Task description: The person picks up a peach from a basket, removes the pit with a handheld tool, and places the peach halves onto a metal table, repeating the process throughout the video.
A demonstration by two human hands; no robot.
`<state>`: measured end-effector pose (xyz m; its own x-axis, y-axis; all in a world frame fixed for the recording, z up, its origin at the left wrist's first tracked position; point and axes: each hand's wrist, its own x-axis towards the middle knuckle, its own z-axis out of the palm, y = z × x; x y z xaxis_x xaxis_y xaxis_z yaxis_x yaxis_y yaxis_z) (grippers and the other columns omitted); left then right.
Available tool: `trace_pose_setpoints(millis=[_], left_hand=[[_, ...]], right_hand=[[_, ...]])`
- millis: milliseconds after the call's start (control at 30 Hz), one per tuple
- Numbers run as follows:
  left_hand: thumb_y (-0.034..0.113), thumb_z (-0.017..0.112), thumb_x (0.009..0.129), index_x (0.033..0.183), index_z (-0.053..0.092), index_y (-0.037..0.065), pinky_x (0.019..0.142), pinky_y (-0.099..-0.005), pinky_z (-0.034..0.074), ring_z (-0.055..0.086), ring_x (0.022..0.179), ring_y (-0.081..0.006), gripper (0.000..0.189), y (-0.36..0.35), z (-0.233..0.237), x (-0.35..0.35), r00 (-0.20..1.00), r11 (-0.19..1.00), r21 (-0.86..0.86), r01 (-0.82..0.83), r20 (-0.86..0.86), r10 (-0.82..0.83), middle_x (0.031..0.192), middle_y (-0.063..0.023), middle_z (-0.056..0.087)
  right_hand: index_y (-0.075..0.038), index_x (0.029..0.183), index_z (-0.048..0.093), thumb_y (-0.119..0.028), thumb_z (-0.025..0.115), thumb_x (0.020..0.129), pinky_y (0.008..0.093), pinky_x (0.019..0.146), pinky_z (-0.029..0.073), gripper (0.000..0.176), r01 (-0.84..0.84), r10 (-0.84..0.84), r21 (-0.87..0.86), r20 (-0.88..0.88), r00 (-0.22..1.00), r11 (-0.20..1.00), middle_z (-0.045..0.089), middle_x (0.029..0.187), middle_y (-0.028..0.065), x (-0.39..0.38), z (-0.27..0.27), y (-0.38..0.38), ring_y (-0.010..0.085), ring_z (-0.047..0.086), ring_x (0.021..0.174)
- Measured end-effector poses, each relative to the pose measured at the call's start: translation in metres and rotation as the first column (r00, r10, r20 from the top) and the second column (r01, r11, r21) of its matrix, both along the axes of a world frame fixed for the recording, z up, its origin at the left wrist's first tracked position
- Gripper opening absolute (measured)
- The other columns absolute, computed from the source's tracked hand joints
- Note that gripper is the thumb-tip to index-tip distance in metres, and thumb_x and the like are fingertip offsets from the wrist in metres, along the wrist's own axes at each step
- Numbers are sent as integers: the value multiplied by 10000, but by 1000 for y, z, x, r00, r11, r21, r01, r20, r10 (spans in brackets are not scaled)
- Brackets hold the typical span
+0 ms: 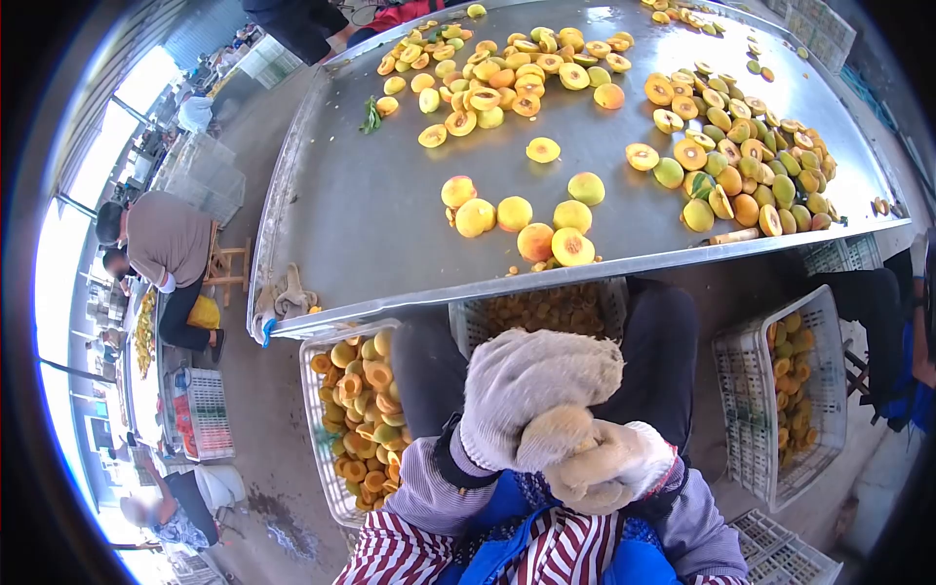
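My left hand (531, 390) and my right hand (609, 468), both in off-white work gloves, meet above my lap. The left fingers curl over the right hand, and both hands are closed against each other. Whatever they grip, if anything, is hidden by the gloves. Beyond them, on the metal table (380, 234), lie several whole-looking yellow peaches (536, 242) near the front edge. Peach halves (497, 78), some with dark pit hollows, are spread farther back. A larger heap of peaches (751, 161), cut and uncut, covers the right side.
A crate of pitted halves (359, 429) stands by my left leg, and another crate (546, 310) sits under the table edge. A third crate (790, 390) is at the right. Crumpled gloves (291, 292) lie on the table's left corner. A co-worker (171, 244) sits far left.
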<state>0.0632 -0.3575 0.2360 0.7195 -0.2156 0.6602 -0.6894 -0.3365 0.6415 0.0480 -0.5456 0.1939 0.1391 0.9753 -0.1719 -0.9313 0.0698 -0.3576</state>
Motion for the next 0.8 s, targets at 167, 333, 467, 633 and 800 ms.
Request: trace_pose_setpoints(millis=[167, 333, 467, 633, 800], left_hand=[[331, 531, 1044, 1031, 681, -35, 740, -325, 541, 657, 812, -169, 396, -15, -9, -10, 659, 700, -714, -12, -532, -532, 970, -116, 708], [343, 520, 1045, 1043, 681, -25, 741, -330, 549, 671, 808, -180, 401, -17, -6, -9, 605, 764, -593, -253, -714, -353, 968, -111, 716], [450, 527, 1029, 1043, 679, -5, 712, -318, 557, 690, 796, -196, 480, -8, -24, 5, 992, 981, -193, 17, -117, -41, 968, -132, 717], [513, 448, 1039, 1058, 642, -2, 557, -253, 532, 693, 741, -229, 550, -9, -28, 14, 538, 602, -624, -498, -767, -350, 936, -190, 700], [443, 524, 1021, 1098, 658, -6, 635, -303, 570, 710, 836, -218, 475, 92, -63, -23, 736, 770, -254, -585, -565, 372, 1022, -134, 710]], right_hand=[[-41, 1005, 629, -256, 695, 927, 225, 641, 441, 238, 65, -67, -26, -63, 996, 998, 605, 860, 4, -3, 0, -1, 77, 555, 732], [-28, 910, 633, -240, 661, 929, 221, 620, 435, 215, 41, -25, 97, -159, 987, 994, 596, 802, 22, 1, -16, 6, 95, 534, 682], [-22, 870, 631, -229, 666, 921, 243, 606, 440, 216, 9, 65, 228, -314, 947, 974, 585, 769, 33, 0, -25, 5, 96, 537, 669], [-11, 898, 605, -207, 688, 925, 218, 578, 410, 215, -54, 50, 129, 32, 998, 990, 563, 825, 18, 7, -6, 7, 72, 517, 666], [-56, 891, 599, -297, 657, 954, 204, 410, 328, 256, 14, 7, -227, 95, 995, 974, 537, 640, -22, 21, -8, -7, 53, 450, 467]])
